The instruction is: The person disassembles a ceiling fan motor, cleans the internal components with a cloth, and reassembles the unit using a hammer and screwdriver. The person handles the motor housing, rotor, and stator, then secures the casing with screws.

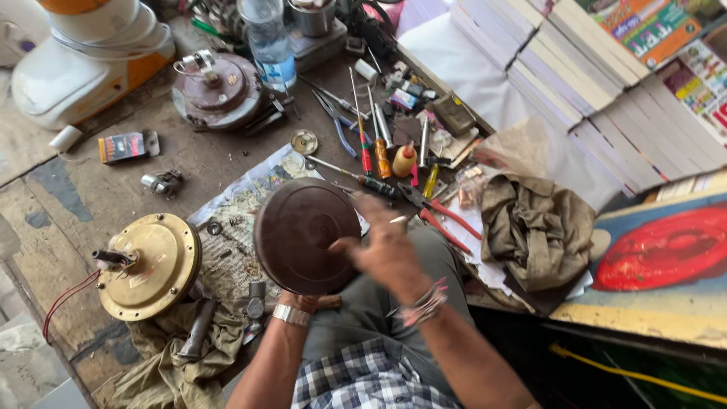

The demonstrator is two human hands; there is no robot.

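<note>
My left hand (303, 303) has its grip closed on the lower rim of the round brown motor cover (307, 235), propping it on edge over my lap, its domed face turned up toward me. My right hand (386, 246) sits just right of the cover at its edge; it is motion-blurred, so I cannot tell whether its fingers are spread or pinching something. So the cover lies directly left of the right hand, and the left hand is the one bearing it. Left of the cover, on the table (83, 197), rests a brass-coloured motor housing (150, 265) with its shaft pointing left. Right of the cover lie red-handled pliers (443, 216). Beyond the cover, screwdrivers (371, 148) fan out, and farther still stands a plastic bottle (269, 42).
</note>
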